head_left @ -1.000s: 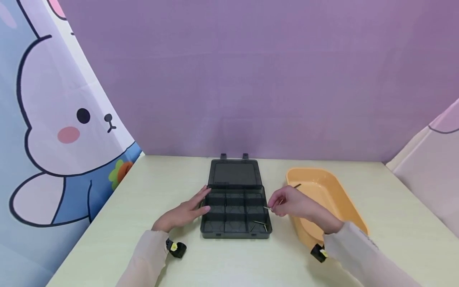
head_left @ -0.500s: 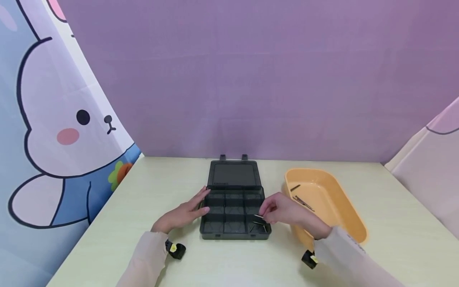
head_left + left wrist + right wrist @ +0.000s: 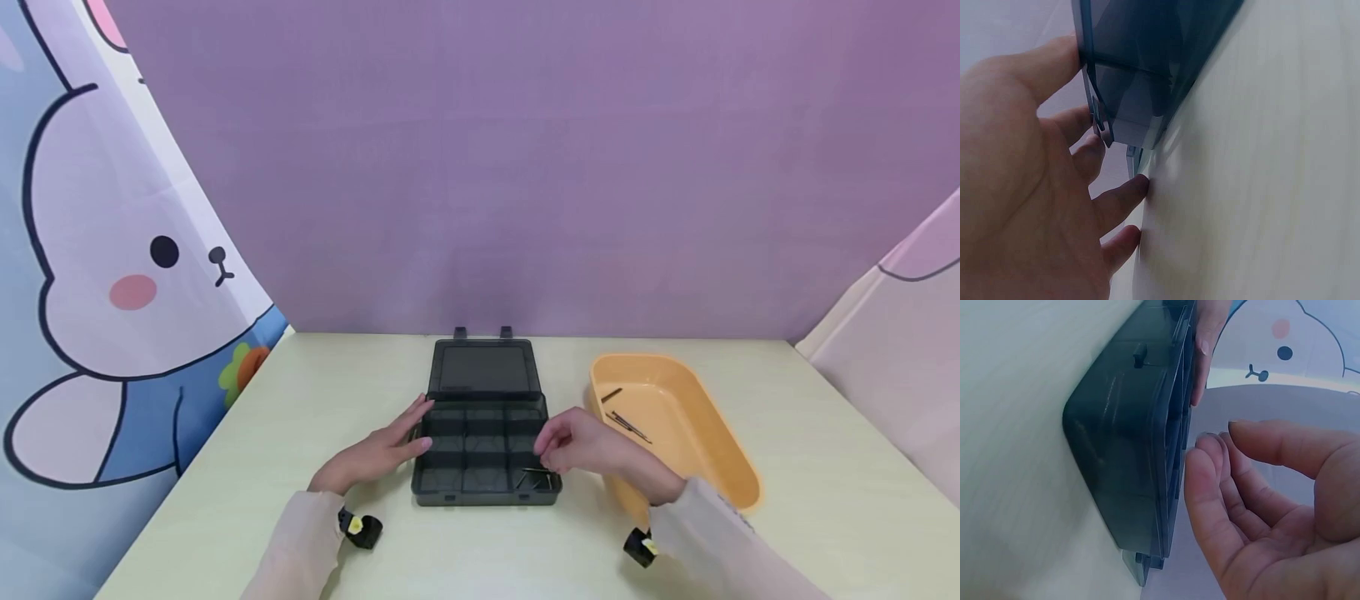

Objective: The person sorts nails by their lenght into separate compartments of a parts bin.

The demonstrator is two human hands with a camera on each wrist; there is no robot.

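Observation:
A dark see-through compartment box [image 3: 487, 498] lies on the table, its lid [image 3: 483, 367] tipped back. My left hand [image 3: 378, 457] rests at the box's left side, thumb and fingertips against its wall and the fingers fairly straight. Over the box's right edge is my right hand [image 3: 585, 446], fingers loosely bent. In the right wrist view, thumb and forefinger stand apart with nothing visible between them. Several thin metal nail-like pieces [image 3: 537, 472] lie in the front right compartment, just below the right fingertips. Their exact kind is too small to tell.
An orange tray [image 3: 712, 433] stands to the right, partly under my right forearm. Several more thin metal pieces [image 3: 628, 427] lie at its left side. A purple cloth [image 3: 525, 167] hangs behind the table.
My right hand has moved left from beside the tray to the box's front right compartment and let go of a thin metal piece there. My left hand has stayed at the box.

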